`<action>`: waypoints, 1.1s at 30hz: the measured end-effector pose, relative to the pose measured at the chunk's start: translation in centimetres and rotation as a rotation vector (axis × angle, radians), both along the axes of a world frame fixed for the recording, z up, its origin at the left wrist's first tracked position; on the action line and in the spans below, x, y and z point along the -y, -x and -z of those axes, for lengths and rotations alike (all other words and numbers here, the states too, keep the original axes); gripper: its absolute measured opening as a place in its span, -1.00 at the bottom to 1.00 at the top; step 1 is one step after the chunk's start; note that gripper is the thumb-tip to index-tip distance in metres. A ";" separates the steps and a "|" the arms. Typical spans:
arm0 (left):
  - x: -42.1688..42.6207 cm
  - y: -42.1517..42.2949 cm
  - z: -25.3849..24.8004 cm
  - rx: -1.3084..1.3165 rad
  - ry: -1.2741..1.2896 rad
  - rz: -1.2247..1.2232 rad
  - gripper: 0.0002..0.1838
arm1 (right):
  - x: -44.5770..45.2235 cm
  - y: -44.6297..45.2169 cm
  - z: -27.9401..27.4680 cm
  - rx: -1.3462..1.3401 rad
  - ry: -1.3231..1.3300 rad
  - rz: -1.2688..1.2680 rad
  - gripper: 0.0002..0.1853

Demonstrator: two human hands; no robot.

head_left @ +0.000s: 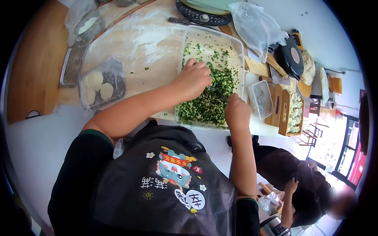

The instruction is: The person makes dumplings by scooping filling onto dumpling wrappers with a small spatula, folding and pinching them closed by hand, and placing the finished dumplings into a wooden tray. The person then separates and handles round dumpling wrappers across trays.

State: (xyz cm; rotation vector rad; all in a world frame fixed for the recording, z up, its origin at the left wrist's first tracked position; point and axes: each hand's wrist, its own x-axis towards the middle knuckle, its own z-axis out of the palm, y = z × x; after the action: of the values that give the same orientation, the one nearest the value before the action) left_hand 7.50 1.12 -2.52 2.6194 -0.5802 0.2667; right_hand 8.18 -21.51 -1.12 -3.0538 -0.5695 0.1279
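Observation:
A clear plastic tub (241, 51) holds chopped greens (204, 106), heaped toward its near side. My left hand (193, 79) is over the greens at the tub's middle, fingers curled down and pressed together; whatever is in them, if anything, is hidden. On the tub's right side my right hand (237, 112) is closed round the handle end of a dark utensil (221, 95). Its blade or shaft points left into the greens, and its tip is partly hidden. The two hands are apart.
Dough pieces (94, 80) sit in a plastic-covered tray at left. Flour (151, 37) dusts the board. Right of the tub are a small clear container (260, 100) and a wooden tray of dumplings (295, 114). A round appliance (204, 17) stands behind. Another person (291, 173) is at lower right.

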 end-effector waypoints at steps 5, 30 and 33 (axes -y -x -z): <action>2.3 -3.2 1.1 -0.053 -0.085 -0.047 -0.91 | -1.7 0.6 -0.5 -0.107 -0.254 0.160 -0.86; -8.2 9.9 2.9 -0.038 0.324 -0.467 -0.75 | 0.0 -1.6 -5.2 0.175 0.045 -0.242 -0.93; -8.1 11.4 5.0 -0.016 0.242 -0.464 -0.66 | -0.5 -0.8 -5.2 0.060 -0.111 -0.403 -0.93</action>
State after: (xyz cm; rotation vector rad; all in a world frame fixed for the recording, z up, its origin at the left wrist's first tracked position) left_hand -3.91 9.19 -7.50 2.4810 0.0732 0.4276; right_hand 8.93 -20.98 4.06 -2.8030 -1.1478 0.0119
